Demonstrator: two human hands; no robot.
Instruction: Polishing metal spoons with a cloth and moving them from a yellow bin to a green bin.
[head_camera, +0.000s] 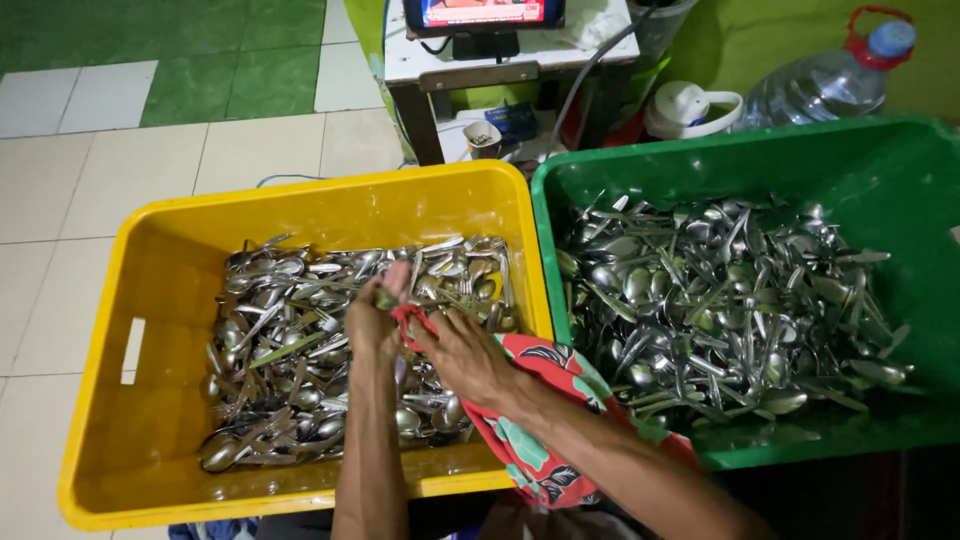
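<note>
Both my hands are over a yellow plastic tub (150, 300) that holds a heap of metal spoons and forks (290, 330). My left hand (375, 315) pinches the end of a piece of cutlery, mostly hidden by the fingers. My right hand (462, 352) grips a red floral cloth (540, 420) that wraps around that piece and trails down over the tub's front rim. The two hands touch each other at the cloth.
A green tub (900, 190) to the right holds another large pile of cutlery (720, 300). Behind stand a small table with a screen (485, 15), a clear water jug with a red cap (830, 80) and a white container (685, 108). Tiled floor lies to the left.
</note>
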